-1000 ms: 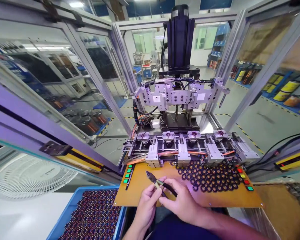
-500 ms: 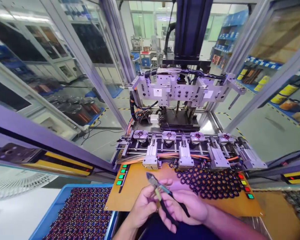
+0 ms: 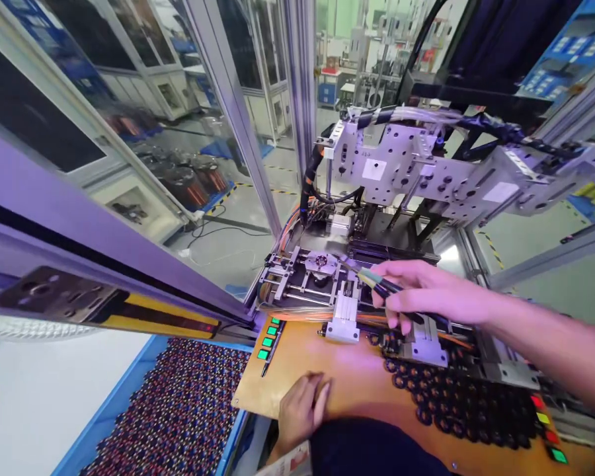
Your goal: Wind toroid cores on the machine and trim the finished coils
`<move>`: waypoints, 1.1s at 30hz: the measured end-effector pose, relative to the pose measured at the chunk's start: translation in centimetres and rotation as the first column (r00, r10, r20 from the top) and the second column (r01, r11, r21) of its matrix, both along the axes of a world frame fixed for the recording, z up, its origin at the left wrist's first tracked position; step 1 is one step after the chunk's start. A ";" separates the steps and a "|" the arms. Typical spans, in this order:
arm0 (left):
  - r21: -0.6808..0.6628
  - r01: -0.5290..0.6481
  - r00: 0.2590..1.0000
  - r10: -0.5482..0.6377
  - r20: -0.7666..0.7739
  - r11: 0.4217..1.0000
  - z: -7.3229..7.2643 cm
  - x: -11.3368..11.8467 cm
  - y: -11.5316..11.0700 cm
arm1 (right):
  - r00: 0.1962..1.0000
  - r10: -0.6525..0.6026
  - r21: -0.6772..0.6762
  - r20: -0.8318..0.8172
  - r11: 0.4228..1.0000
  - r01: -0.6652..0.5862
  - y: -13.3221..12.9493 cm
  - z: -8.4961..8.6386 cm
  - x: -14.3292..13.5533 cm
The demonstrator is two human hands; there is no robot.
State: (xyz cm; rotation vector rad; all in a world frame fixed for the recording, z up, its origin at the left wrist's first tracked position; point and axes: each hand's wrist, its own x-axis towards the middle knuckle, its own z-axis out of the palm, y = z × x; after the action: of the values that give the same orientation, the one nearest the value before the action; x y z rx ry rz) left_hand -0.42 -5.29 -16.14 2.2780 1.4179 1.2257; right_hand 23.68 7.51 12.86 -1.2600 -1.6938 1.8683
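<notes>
My right hand point(image 3: 419, 291) grips diagonal cutters point(image 3: 377, 279) with teal and black handles. Their jaws point left, close to the leftmost winding fixture, where a small dark ring core point(image 3: 321, 260) sits on a metal holder point(image 3: 311, 266). The tips look near the holder's right side; contact is not clear. My left hand point(image 3: 300, 406) rests on the front edge of the orange-brown board point(image 3: 347, 377), holding nothing I can see, its thumb a little apart from the loosely bent fingers.
Many dark rings point(image 3: 451, 403) lie on the board's right side. Green buttons point(image 3: 266, 342) line its left end. A blue bin point(image 3: 146, 360) full of small cores stands at lower left. Above the fixtures hangs a metal machine head point(image 3: 401, 165); a frame post point(image 3: 238, 112) rises at left.
The view has swung left. My right hand has carried the cutters up and forward to the leftmost fixture. My left hand has let go of them and come down to the board's edge.
</notes>
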 end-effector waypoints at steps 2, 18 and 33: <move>0.026 0.003 1.000 -0.003 -0.005 1.000 -0.3 -0.1 0.1 | 0.996 0.071 -0.014 0.049 0.997 -0.070 2.7 0.5 -1.4; 0.037 -0.018 0.998 0.020 -0.055 0.999 -1.4 -0.4 0.2 | 0.853 0.205 -0.323 0.479 0.945 -0.046 11.7 -1.4 -7.0; 0.016 0.068 0.995 -0.067 -0.078 0.998 -0.5 -0.8 0.7 | 0.788 0.262 -0.355 0.557 0.933 -0.059 12.0 -1.7 -7.4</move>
State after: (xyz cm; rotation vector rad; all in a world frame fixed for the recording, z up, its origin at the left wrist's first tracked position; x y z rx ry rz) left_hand -1.19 -4.56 -16.66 2.3897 1.3475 1.1478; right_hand 16.27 19.46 11.12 -2.0810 -1.8844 2.0428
